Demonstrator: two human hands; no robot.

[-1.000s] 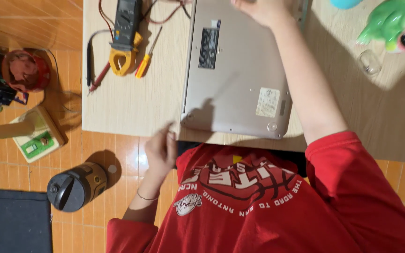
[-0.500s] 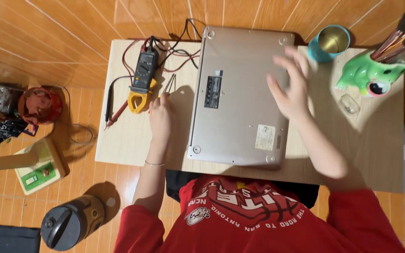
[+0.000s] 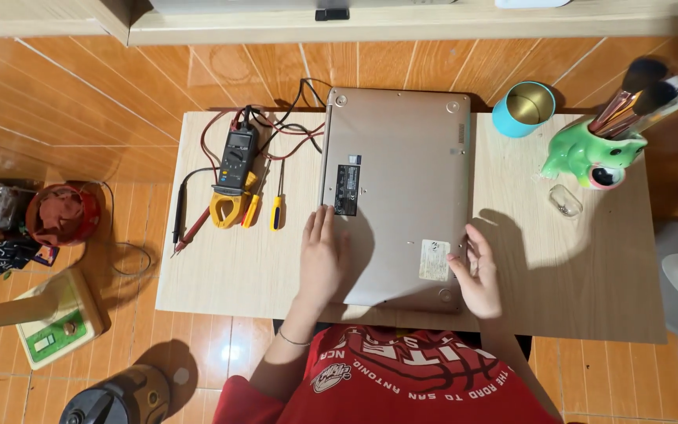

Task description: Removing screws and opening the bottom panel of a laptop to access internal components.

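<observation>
A silver laptop (image 3: 402,173) lies upside down on a small light wooden table (image 3: 582,290), its underside and rubber feet facing up. My left hand (image 3: 322,255) rests flat on the laptop's near left edge, fingers together. At the near right corner my right hand (image 3: 476,271) touches the laptop's side with fingers spread. Neither hand holds anything. To the left of the laptop lie a yellow-handled screwdriver (image 3: 277,206), a second yellow screwdriver (image 3: 254,206) and a black and yellow clamp meter (image 3: 234,174) with red and black leads.
A teal cup (image 3: 523,108) and a green frog-shaped holder (image 3: 590,157) with brushes stand at the table's far right, a small clear object (image 3: 565,200) near them. On the tiled floor to the left sit a red container (image 3: 63,213), a green device (image 3: 49,326) and a dark jug (image 3: 115,396).
My left hand has moved from the table beside the tools onto the laptop's near left edge. My right hand has slid from the laptop's far right down to its near right corner.
</observation>
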